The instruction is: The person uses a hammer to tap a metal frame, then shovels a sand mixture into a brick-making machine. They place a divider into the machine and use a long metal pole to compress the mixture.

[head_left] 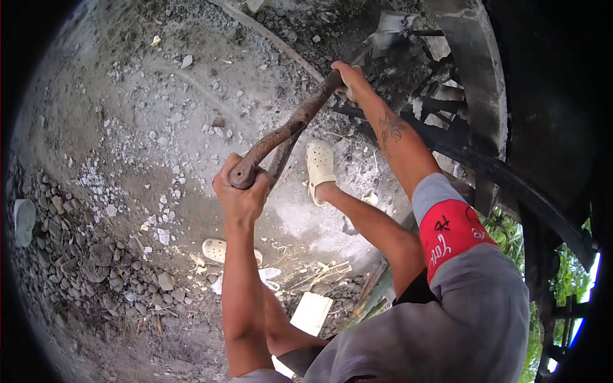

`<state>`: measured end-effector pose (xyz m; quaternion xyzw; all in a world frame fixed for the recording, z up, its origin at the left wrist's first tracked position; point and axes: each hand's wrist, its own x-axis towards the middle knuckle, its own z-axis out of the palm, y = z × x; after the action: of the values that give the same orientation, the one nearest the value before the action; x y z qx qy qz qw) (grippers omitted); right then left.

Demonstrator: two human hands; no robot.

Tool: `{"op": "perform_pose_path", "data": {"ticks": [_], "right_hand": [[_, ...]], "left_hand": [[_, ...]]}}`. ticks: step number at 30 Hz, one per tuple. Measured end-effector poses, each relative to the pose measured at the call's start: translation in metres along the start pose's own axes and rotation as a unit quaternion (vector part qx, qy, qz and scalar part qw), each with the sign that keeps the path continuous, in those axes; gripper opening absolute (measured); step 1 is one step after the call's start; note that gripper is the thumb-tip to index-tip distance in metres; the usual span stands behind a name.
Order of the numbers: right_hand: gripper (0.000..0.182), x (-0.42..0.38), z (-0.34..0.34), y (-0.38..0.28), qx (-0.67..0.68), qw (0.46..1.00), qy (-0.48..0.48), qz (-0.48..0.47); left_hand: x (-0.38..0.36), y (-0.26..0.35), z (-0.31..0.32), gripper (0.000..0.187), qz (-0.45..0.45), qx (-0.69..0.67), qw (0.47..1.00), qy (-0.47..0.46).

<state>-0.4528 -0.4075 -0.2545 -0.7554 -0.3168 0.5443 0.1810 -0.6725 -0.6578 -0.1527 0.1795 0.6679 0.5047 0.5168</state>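
A shovel with a worn brown wooden handle (295, 123) runs diagonally across the middle of the view. At its upper right, a grey metal blade (388, 33) lies among dark, charred-looking pieces and ash. My left hand (241, 195) is closed round the handle's near end, beside a rounded tip with a small hole. A dark bar shows under the handle and reaches toward this hand. Farther along, close to the blade, my right hand (351, 82) wraps round the shaft; part of its grip is hidden.
Loose grey stones (96, 255) are heaped at the left, with pale chips scattered over the dusty ground. Blackened beams (485, 163) and a curved dark rim (476, 70) stand close by my right arm. My feet wear cream clogs (320, 163). A pale slab (311, 313) lies below.
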Motion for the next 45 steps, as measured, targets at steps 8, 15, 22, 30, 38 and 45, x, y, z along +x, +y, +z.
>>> {"op": "perform_pose_path", "data": {"ticks": [8,15,22,30,38,45], "right_hand": [[0.038,-0.071,0.044,0.053,0.026,0.998,0.050,0.027],[0.018,-0.214,0.170,0.013,0.382,0.904,-0.185,0.046],[0.020,-0.209,0.195,-0.070,0.506,0.848,-0.139,0.079],[0.015,-0.097,0.091,0.002,0.379,0.916,-0.042,0.124],[0.019,-0.131,0.093,-0.004,0.374,0.921,-0.068,0.084],[0.024,-0.182,0.177,-0.080,0.445,0.857,-0.248,0.078]], "left_hand": [[-0.049,-0.034,-0.073,0.011,0.029,0.003,0.996,0.084],[-0.108,0.122,-0.240,0.020,0.146,0.027,0.989,0.011],[-0.007,0.278,-0.279,0.032,0.099,0.151,0.970,-0.162],[-0.006,0.200,-0.094,0.009,-0.018,0.083,0.996,0.002],[-0.013,0.195,-0.115,0.009,0.014,0.023,1.000,0.003],[-0.013,0.301,-0.210,0.026,-0.045,-0.487,0.872,0.032]]}}
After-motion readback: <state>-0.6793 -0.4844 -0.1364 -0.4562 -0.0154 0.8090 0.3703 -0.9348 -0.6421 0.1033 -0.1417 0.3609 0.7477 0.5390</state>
